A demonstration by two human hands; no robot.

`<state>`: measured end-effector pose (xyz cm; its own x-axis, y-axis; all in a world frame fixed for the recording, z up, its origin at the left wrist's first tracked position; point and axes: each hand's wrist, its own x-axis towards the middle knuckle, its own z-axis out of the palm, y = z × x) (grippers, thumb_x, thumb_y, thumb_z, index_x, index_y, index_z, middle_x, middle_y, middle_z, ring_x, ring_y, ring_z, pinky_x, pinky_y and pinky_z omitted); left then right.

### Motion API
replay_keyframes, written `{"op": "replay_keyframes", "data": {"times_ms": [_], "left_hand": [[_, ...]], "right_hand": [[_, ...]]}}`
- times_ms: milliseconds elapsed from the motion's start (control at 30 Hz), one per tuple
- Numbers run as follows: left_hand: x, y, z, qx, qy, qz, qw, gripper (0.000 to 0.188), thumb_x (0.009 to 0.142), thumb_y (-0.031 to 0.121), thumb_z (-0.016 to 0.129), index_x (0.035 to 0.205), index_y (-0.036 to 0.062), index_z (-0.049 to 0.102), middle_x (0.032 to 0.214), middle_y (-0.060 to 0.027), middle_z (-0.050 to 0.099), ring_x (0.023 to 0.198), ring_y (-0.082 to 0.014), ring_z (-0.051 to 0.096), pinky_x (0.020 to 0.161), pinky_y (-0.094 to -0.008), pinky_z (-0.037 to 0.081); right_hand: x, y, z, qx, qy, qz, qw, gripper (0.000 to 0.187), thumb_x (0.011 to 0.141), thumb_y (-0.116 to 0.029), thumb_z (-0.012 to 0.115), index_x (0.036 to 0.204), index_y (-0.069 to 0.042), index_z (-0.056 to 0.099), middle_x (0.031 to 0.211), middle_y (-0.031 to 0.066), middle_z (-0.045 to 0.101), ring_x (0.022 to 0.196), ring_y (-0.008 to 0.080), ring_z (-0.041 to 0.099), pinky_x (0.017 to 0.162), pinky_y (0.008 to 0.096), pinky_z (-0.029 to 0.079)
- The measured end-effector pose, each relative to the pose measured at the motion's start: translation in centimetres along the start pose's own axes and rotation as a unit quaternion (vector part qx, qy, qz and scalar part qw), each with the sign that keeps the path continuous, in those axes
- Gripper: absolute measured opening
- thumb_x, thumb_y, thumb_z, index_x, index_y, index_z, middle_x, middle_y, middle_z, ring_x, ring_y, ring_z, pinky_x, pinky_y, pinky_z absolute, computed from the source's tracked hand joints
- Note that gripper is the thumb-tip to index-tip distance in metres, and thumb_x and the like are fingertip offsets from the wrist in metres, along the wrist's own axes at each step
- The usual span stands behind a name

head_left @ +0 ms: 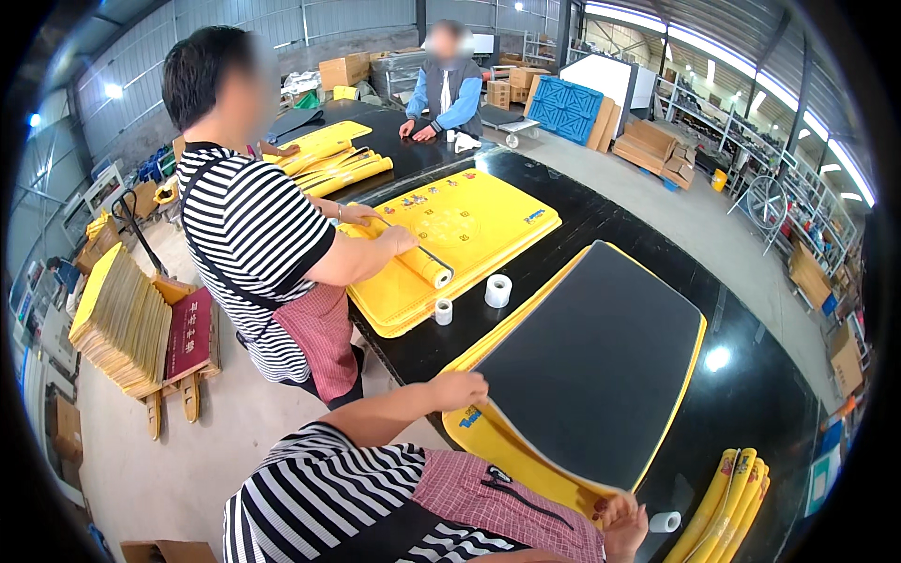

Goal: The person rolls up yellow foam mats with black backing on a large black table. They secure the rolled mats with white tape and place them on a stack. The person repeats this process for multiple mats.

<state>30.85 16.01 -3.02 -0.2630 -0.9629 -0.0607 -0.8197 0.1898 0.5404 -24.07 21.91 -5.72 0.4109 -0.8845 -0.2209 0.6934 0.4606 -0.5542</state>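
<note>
A large dark grey mat (591, 361) lies over a stack of yellow printed mats (511, 460) on the black table in front of me. My left hand (460, 389) pinches the dark mat's near left corner, which is raised a little off the yellow mat below. At the near right corner, my right hand (624, 525) has its fingers curled at the same mat's edge; their exact grip is partly hidden. Beside that hand a white roll (665, 522) lies on its side, with several rolled yellow mats (727, 502) to its right.
Across the black table (751, 375), a co-worker in stripes (253, 206) rolls a yellow mat (422, 263) on another stack. Two white rolls (498, 291) stand between the stacks. Another person (446, 89) leans at the far end. A loaded pallet jack (155, 328) stands left.
</note>
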Motion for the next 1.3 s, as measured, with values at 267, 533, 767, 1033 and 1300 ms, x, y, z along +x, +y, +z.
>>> {"op": "replay_keyframes", "data": {"times_ms": [267, 533, 767, 1033, 1300], "left_hand": [[8.7, 1.6, 3.9, 0.223, 0.194, 0.031, 0.955, 0.013, 0.093, 0.017, 0.061, 0.101, 0.0142, 0.071, 0.108, -0.0080, 0.060, 0.115, -0.0283, 0.058, 0.097, -0.0398, 0.049], [5.5, 3.0, 6.2, 0.048, 0.107, 0.143, 0.983, 0.041, 0.097, 0.020, 0.061, 0.137, 0.0142, 0.063, 0.141, -0.0123, 0.058, 0.137, -0.0322, 0.051, 0.113, -0.0498, 0.040], [4.9, 7.9, 7.4, 0.199, 0.095, 0.027, 0.975, 0.047, 0.104, 0.034, 0.053, 0.150, 0.0215, 0.055, 0.154, -0.0175, 0.050, 0.149, -0.0354, 0.040, 0.122, -0.0644, 0.022], [6.0, 4.7, 10.1, 0.063, 0.100, 0.173, 0.978, 0.036, 0.099, 0.023, 0.060, 0.135, 0.0200, 0.067, 0.140, -0.0121, 0.061, 0.133, -0.0310, 0.053, 0.118, -0.0518, 0.034], [3.5, 6.7, 8.6, 0.137, 0.075, 0.203, 0.967, 0.044, 0.102, 0.036, 0.057, 0.145, 0.0264, 0.060, 0.132, -0.0104, 0.060, 0.128, -0.0302, 0.052, 0.115, -0.0547, 0.034]], "right_hand": [[7.9, 1.9, 6.4, -0.628, 0.185, -0.236, 0.718, 0.063, 0.093, -0.012, 0.069, 0.152, -0.008, 0.047, 0.134, 0.0186, 0.063, 0.114, 0.0352, 0.064, 0.097, 0.0414, 0.049], [9.9, 5.6, 7.2, -0.880, 0.072, -0.193, 0.429, 0.046, 0.093, -0.021, 0.068, 0.137, -0.007, 0.064, 0.129, 0.0172, 0.061, 0.123, 0.0364, 0.055, 0.110, 0.0508, 0.038], [11.6, 7.4, 8.4, -0.880, 0.024, -0.270, 0.390, 0.048, 0.093, -0.017, 0.069, 0.140, -0.011, 0.062, 0.135, 0.0192, 0.058, 0.124, 0.0395, 0.055, 0.108, 0.0509, 0.044], [12.0, 7.3, 8.2, -0.848, -0.053, -0.361, 0.384, 0.035, 0.088, -0.025, 0.072, 0.120, -0.011, 0.073, 0.122, 0.0079, 0.071, 0.117, 0.0331, 0.061, 0.103, 0.0483, 0.046], [11.3, 8.1, 8.2, -0.861, -0.038, -0.309, 0.403, 0.041, 0.087, -0.028, 0.073, 0.124, -0.010, 0.072, 0.108, 0.0050, 0.067, 0.104, 0.0294, 0.060, 0.094, 0.0466, 0.046]]}}
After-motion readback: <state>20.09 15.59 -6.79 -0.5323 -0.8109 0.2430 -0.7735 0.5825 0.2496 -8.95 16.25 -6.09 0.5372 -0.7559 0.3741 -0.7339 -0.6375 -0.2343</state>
